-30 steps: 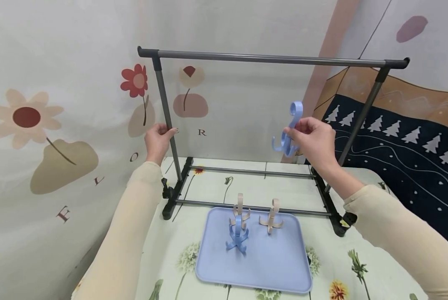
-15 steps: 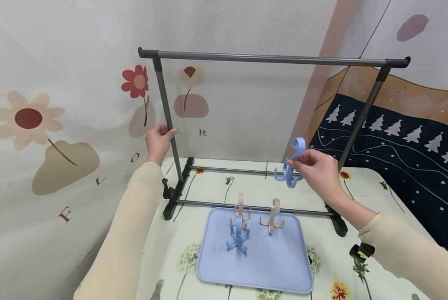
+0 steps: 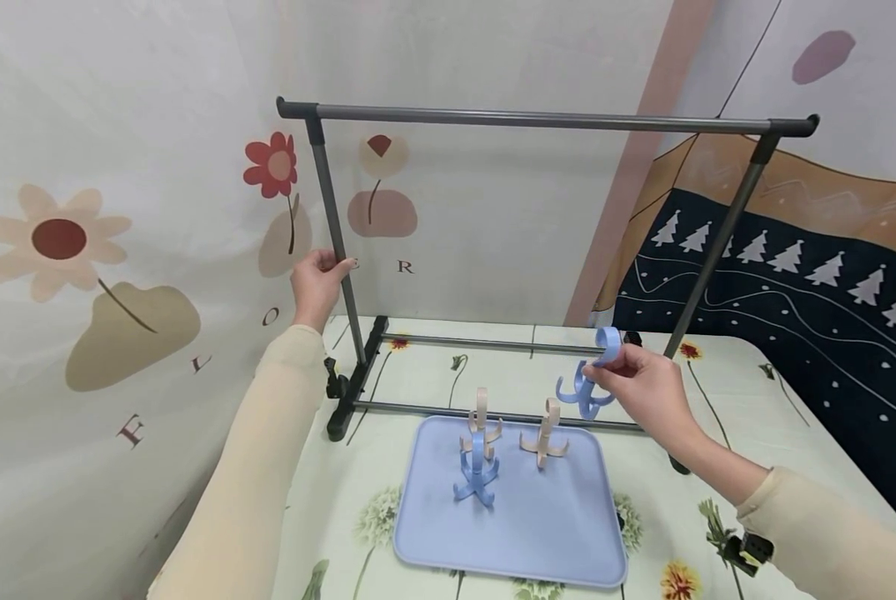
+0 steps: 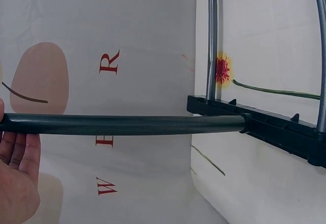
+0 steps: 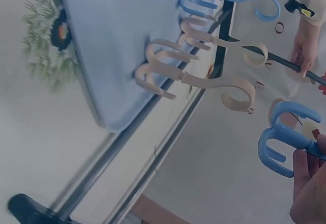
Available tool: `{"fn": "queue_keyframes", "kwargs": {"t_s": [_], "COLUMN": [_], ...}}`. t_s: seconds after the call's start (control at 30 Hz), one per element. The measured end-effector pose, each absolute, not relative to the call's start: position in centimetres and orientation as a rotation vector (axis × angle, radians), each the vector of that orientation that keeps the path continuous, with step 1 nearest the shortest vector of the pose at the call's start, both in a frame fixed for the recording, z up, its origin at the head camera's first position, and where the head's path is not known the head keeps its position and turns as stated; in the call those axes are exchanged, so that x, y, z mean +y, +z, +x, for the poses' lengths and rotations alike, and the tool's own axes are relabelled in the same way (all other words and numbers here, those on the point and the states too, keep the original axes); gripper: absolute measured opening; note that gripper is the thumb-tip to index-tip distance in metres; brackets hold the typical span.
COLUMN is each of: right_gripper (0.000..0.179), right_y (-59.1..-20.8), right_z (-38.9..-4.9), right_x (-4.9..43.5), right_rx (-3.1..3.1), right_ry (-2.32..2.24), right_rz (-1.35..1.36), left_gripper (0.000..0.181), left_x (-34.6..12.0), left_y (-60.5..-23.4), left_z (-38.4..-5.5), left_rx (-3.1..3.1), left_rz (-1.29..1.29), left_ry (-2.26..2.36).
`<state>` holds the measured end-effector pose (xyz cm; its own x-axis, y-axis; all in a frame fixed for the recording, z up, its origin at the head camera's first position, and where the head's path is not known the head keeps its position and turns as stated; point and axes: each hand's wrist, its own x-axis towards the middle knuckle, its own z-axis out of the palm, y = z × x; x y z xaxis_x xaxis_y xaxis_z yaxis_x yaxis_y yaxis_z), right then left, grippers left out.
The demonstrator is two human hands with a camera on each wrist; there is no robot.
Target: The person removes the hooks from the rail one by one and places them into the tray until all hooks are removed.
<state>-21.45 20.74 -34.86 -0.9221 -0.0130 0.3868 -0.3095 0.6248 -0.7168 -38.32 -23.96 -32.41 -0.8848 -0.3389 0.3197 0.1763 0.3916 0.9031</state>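
Note:
My right hand (image 3: 646, 392) pinches a blue multi-prong hook (image 3: 588, 383) by its stem, its curled top up and its prongs hanging down. It is held in the air near the far right corner of the blue tray (image 3: 538, 533). In the right wrist view the same blue hook (image 5: 285, 135) shows between my fingers and thumb. My left hand (image 3: 317, 287) grips the left upright (image 3: 330, 196) of a dark metal rack, thumb in front of the pole. On the tray stand another blue hook (image 3: 476, 479) and two beige hooks, one behind it and one beige hook (image 3: 544, 437) to its right.
The rack's top bar (image 3: 538, 119) spans above both hands. Two lower bars join its black feet, and the front lower bar (image 3: 417, 408) runs along the tray's far edge. A floral cloth (image 3: 342, 517) covers the table. A printed curtain (image 3: 493, 225) hangs behind.
My right hand has come down from below the top bar towards the tray with the blue hook in it. The left hand keeps its place on the upright.

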Motion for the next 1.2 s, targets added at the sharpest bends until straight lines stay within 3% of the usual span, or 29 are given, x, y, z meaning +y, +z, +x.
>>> {"fn": "queue_keyframes", "kwargs": {"t_s": [0.77, 1.2], "right_gripper": [0.013, 0.014], "right_y": [-43.2, -45.8], "right_z": [-18.6, -18.4], "right_x": [20.7, 19.4], "right_rx": [-2.711, -2.687], "right_ry": [1.318, 1.418], "right_rz": [0.133, 0.176], "left_gripper": [0.036, 0.036], "left_x": [-24.0, -23.9], "left_y": [-32.4, -32.4], "left_z": [-38.4, -38.3], "left_rx": [-2.201, -2.199], "left_rz": [0.135, 0.150], "left_ry": [-1.506, -1.529]}}
